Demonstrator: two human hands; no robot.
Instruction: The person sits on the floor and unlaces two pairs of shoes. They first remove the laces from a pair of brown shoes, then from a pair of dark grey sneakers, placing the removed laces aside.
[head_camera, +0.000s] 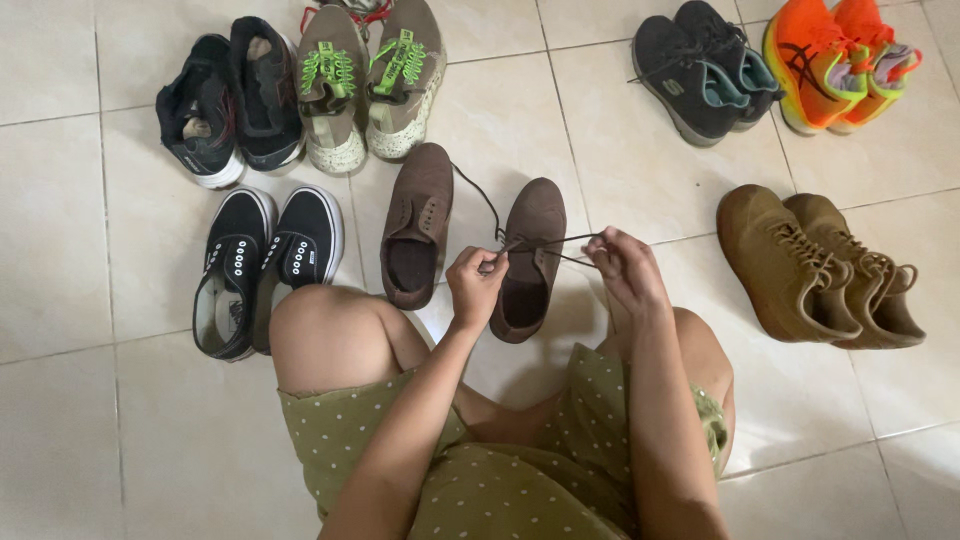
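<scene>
Both hands, left hand (475, 283) and right hand (622, 266), pinching thin brown lace (560, 238) above brown suede shoe (530, 258) on tiled floor (80, 260).

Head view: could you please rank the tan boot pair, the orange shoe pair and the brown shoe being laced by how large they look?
1. tan boot pair
2. orange shoe pair, farther away, so unsure
3. brown shoe, a single shoe, part hidden by left hand and right hand

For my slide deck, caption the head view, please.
Both hands pull a lace on a brown shoe.
</scene>
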